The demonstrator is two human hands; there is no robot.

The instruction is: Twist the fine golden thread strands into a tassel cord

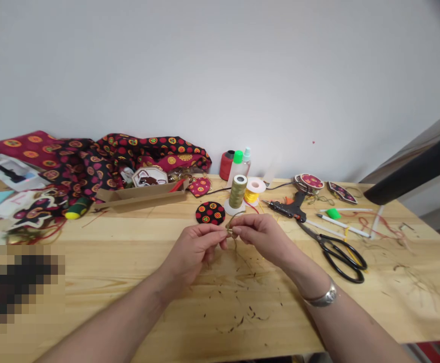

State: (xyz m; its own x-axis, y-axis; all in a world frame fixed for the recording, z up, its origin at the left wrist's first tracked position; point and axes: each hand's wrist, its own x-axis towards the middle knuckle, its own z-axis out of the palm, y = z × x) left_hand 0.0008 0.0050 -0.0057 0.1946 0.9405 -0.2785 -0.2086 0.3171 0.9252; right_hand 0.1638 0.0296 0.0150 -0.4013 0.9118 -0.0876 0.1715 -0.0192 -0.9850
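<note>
Remote view here: left hand (195, 244) and right hand (267, 236) both pinching olive cord (229, 231) between them. I'd want grips close, tension even, slack off thread spool (238, 194) beyond right hand.

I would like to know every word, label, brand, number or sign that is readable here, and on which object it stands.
No text can be read with certainty.
White piece at the far left: a reddish mark, too blurred to tell whether it is a letter.
Olive thread cone and glue gun: nothing legible.
</note>
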